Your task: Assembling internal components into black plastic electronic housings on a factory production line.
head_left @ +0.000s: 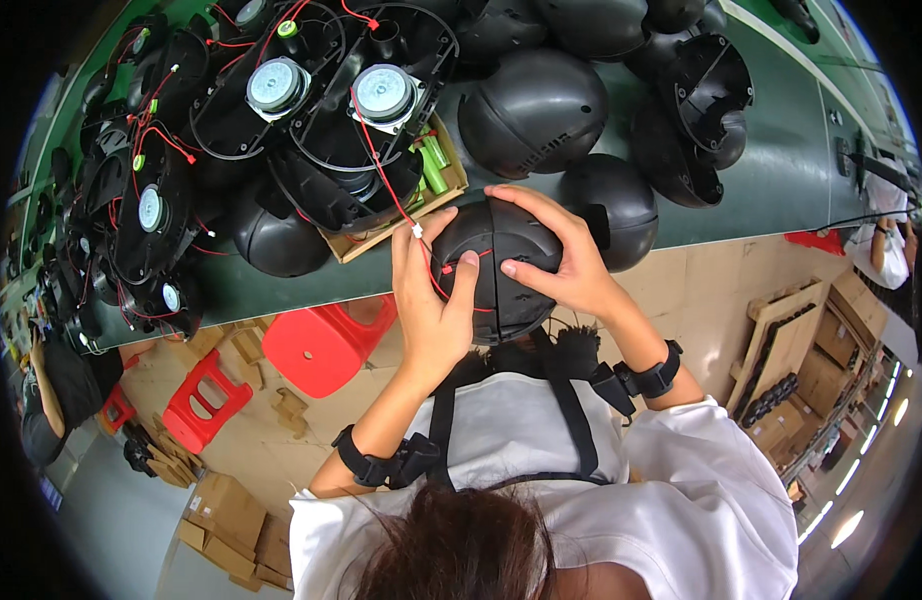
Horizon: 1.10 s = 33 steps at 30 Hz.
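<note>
At the near edge of the green counter (pixel 781 190), both hands grip a black two-piece speaker shell (pixel 501 270), left hand (pixel 431 300) clasping its left half, right hand (pixel 561 265) spread over the right. A red wire (pixel 436 280) crosses the seam; squeezing the halves could likely pinch it. Farther back lie open speaker housings (pixel 321 110) and a cardboard tray (pixel 436 185). Red stools (pixel 321 345) stand on the tan floor (pixel 701 290).
</note>
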Motion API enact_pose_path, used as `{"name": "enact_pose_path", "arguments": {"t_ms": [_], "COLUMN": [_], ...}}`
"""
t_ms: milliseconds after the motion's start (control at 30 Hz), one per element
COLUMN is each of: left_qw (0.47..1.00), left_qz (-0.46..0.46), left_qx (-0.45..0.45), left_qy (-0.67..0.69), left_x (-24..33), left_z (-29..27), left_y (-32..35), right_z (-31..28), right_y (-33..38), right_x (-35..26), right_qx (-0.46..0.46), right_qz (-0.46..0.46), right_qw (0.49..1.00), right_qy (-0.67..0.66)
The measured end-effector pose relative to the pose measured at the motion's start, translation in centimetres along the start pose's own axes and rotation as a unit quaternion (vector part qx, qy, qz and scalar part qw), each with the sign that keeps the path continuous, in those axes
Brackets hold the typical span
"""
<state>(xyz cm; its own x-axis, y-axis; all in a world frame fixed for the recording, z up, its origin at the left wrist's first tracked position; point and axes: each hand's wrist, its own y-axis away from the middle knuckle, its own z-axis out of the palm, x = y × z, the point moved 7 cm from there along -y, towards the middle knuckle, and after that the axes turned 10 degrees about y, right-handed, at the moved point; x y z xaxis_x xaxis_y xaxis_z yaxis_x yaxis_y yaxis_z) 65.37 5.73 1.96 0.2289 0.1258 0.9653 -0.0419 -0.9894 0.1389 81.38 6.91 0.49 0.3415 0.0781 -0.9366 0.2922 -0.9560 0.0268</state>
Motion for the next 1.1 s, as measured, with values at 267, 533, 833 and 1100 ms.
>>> {"name": "enact_pose_path", "arguments": {"t_ms": [267, 533, 833, 1100], "left_qw": [0.999, 0.999, 0.999, 1.0], "left_qz": [0.02, 0.02, 0.004, 0.009], "left_qx": [0.035, 0.034, 0.036, 0.02], "left_qy": [0.018, 0.012, 0.005, -0.008], "left_x": [-0.01, 0.08, -0.04, -0.28], "left_z": [0.06, 0.01, 0.37, 0.23], "left_y": [-0.17, -0.32, -0.28, -0.29], "right_z": [-0.06, -0.14, -0.2, 0.21], "right_y": [-0.38, -0.47, -0.75, -0.9], "right_x": [0.04, 0.13, -0.31, -0.43], "right_qx": [-0.012, -0.017, -0.02, -0.057], "right_qz": [0.003, 0.005, -0.02, 0.003], "right_qw": [1.0, 1.0, 1.0, 0.998], "right_qy": [-0.016, -0.021, 0.001, -0.006]}}
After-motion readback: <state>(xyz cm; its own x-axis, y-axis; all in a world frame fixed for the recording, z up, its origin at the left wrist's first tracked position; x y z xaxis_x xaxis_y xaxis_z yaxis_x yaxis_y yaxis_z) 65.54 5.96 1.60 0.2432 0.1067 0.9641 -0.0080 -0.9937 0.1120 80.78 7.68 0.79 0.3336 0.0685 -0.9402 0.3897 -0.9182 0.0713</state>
